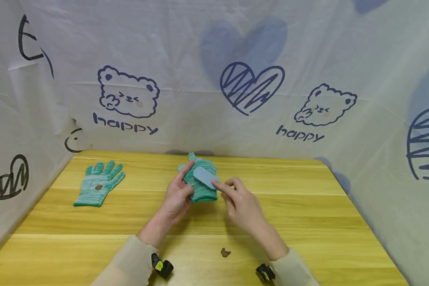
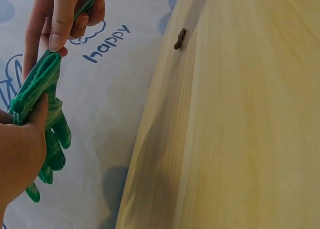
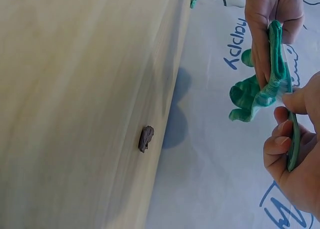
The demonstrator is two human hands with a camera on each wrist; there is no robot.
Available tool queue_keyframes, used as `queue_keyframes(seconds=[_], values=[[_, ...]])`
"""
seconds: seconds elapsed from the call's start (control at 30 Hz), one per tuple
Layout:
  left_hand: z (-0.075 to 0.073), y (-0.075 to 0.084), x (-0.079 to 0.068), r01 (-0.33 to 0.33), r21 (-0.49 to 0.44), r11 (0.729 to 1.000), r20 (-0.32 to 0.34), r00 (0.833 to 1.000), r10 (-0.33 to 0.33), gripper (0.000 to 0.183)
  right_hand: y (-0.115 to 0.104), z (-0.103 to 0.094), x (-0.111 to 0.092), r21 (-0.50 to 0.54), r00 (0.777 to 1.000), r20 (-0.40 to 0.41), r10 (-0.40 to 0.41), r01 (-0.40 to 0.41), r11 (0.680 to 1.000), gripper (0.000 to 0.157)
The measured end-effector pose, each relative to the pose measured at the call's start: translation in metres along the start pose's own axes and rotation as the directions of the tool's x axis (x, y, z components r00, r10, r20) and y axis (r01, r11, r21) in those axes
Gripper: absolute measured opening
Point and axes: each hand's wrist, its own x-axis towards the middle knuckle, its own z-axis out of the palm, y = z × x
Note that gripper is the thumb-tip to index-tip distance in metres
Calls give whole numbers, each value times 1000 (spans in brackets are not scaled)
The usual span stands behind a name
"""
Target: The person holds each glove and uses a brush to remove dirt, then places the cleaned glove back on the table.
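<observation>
My left hand (image 1: pixel 176 195) grips a green-and-white knit glove (image 1: pixel 202 194) above the table, thumb on the near side and fingers behind. Its cuff points toward me, and some glove fingers hang down in the left wrist view. In my right hand (image 1: pixel 244 204) is a small brush (image 1: pixel 204 176) with a pale blue-green back, pinched by the handle. The brush's bristle side lies against the glove; the glove surface beneath is hidden. A matching glove (image 1: pixel 93 182) lies flat at the table's left, with a brown spot (image 1: pixel 98 187) on it.
On the wooden table (image 1: pixel 307 222), a brown crumbly lump (image 1: pixel 225 252) lies near the front, between my forearms. Behind the table hangs a pale cloth (image 1: pixel 186 119) printed with bears and hearts.
</observation>
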Motion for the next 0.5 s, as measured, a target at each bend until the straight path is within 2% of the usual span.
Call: queue_keyframes(seconds=[0.27,0.5], values=[[1,1,1,-14,-11,1000,-39,999,13,91,4,-3,0,-4,1000,-14,2,-2,1000,43],[-1,3,1,-37,0,999,-60,998,37,92,12,-8,0,6,999,-19,47,-47,999,42]])
